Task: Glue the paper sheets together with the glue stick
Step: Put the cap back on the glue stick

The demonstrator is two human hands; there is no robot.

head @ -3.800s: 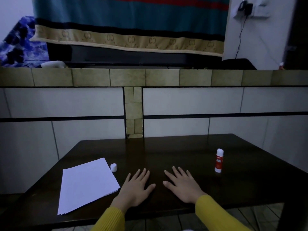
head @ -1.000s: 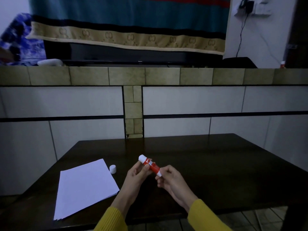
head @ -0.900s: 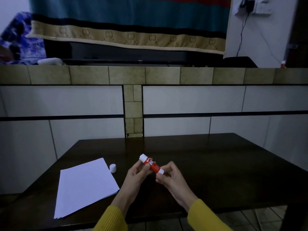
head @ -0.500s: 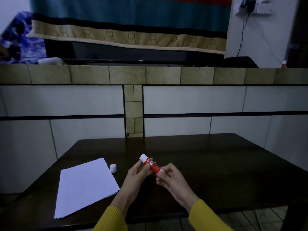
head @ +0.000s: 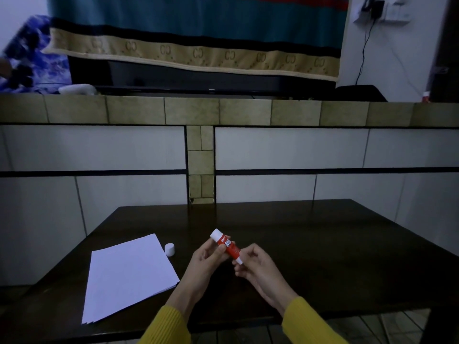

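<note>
Glue stick (head: 227, 247) held in both hands above the dark table (head: 323, 244), not yet uncapped.

Left hand (head: 203, 263) grips the red barrel near its white cap end, fingers curled round it; right hand (head: 255, 265) pinches the white base at the lower end. Paper sheets (head: 129, 271) lie stacked at the left, well apart from the hands, with a small white cap (head: 170, 249) just beside their far corner. Judging by this, the stick needs opening: hold the barrel firm, pull the cap straight off, then twist the base gently.

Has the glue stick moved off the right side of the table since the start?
Yes. The glue stick went left and nearer, now held by both hands, closer to the paper stack.
</note>
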